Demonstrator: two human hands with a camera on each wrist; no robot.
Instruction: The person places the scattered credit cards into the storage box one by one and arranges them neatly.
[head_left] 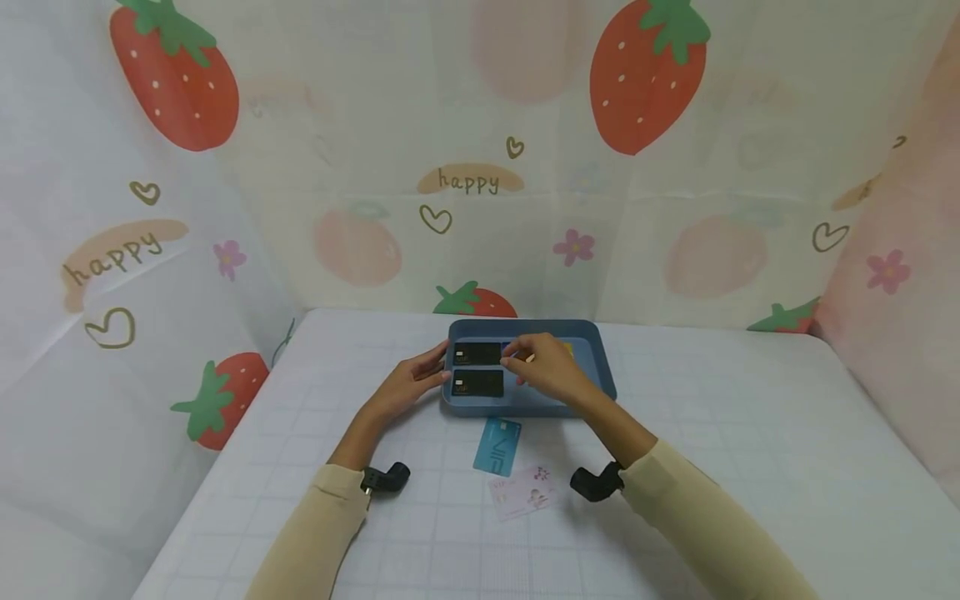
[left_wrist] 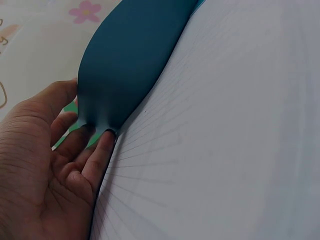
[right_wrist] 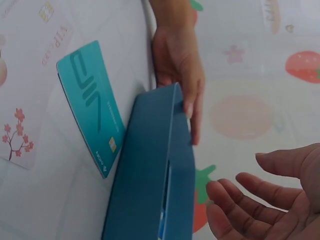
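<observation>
A blue tray [head_left: 480, 410] stands near the back edge of the table. Its left end is touched by the fingers of my left hand [head_left: 408, 385], which lie against the outer wall in the left wrist view. Two black VIP cards [head_left: 487, 385] lie in the tray's left part, one behind the other. Over the middle of the tray is my right hand [head_left: 551, 367], partly covering a dark blue-purple card and a yellow card [head_left: 568, 347]. In the right wrist view its thumb and fingers are apart, with nothing between them.
In front of the tray a teal VIP card [head_left: 497, 447] lies on the white table [head_left: 712, 467]. Nearer to me is a pale pink card [head_left: 517, 496] with blossom print, close to the teal card. Behind the table hangs a strawberry-patterned cloth [head_left: 360, 125].
</observation>
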